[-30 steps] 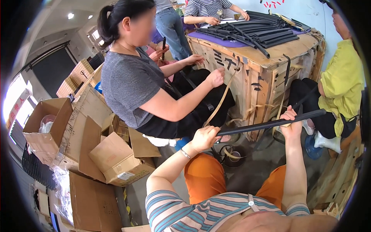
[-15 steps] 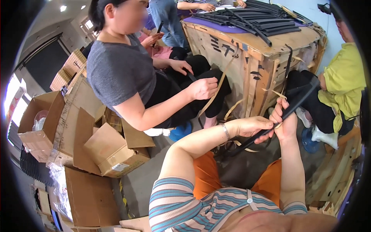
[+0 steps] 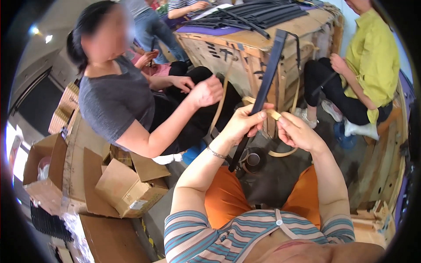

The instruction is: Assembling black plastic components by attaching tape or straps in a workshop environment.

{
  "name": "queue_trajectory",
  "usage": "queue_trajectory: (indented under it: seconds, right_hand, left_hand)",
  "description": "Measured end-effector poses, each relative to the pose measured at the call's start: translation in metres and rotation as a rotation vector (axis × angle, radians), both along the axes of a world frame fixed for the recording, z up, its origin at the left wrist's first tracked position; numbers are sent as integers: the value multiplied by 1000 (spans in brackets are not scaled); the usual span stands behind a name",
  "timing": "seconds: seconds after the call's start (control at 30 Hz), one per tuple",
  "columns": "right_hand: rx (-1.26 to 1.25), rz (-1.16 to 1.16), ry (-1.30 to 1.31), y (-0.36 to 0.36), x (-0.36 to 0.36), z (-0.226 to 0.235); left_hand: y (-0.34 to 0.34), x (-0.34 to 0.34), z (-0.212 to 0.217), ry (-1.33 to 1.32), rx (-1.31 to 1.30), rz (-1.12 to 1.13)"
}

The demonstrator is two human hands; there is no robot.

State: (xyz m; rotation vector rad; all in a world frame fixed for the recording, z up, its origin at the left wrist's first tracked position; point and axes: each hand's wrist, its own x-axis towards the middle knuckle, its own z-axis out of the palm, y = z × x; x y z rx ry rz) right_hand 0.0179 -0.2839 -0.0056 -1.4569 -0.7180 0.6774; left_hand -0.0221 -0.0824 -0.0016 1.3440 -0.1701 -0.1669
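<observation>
My left hand (image 3: 244,122) is closed around a long flat black strip (image 3: 268,74), which slants up and away from my lap toward the crate. A narrow tan ribbon (image 3: 272,114), like peel-off backing, runs from the strip across to my right hand (image 3: 299,132). The fingertips of that hand pinch the ribbon's end, just right of the black strip. A loop of the same tan ribbon (image 3: 283,154) hangs below my hands. The strip's lower end points down between my knees.
A wooden crate (image 3: 245,41) ahead carries a pile of black strips (image 3: 245,16). Co-workers sit close by at left and right. Opened cardboard boxes (image 3: 131,186) stand at left. A dark round roll (image 3: 253,160) is near the floor below my hands.
My hands have moved left and drawn apart. The black strip now stands steeper, held by my left hand alone. My right hand has let go of it and pulls the tan ribbon.
</observation>
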Motion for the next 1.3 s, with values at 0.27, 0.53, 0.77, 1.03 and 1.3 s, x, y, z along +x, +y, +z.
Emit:
queue_trajectory:
  seconds: [0.27, 0.53, 0.77, 1.03, 1.3]
  right_hand:
    - [-57, -8, -152, 5, 1, -11]
    - [237, -99, -313, 7, -5, -10]
    - [394, -42, 120, -10, 3, -8]
    - [178, -481, -489, -20, 32, -6]
    - [103, -491, -560, -14, 33, -5]
  left_hand:
    - [-5, 9, -10, 60, 46, 135]
    - [-6, 7, -28, 125, -30, -24]
    - [-18, 6, -25, 41, 212, 80]
    - [8, 17, -28, -25, 272, 105]
    - [0, 11, -24, 48, 343, 82]
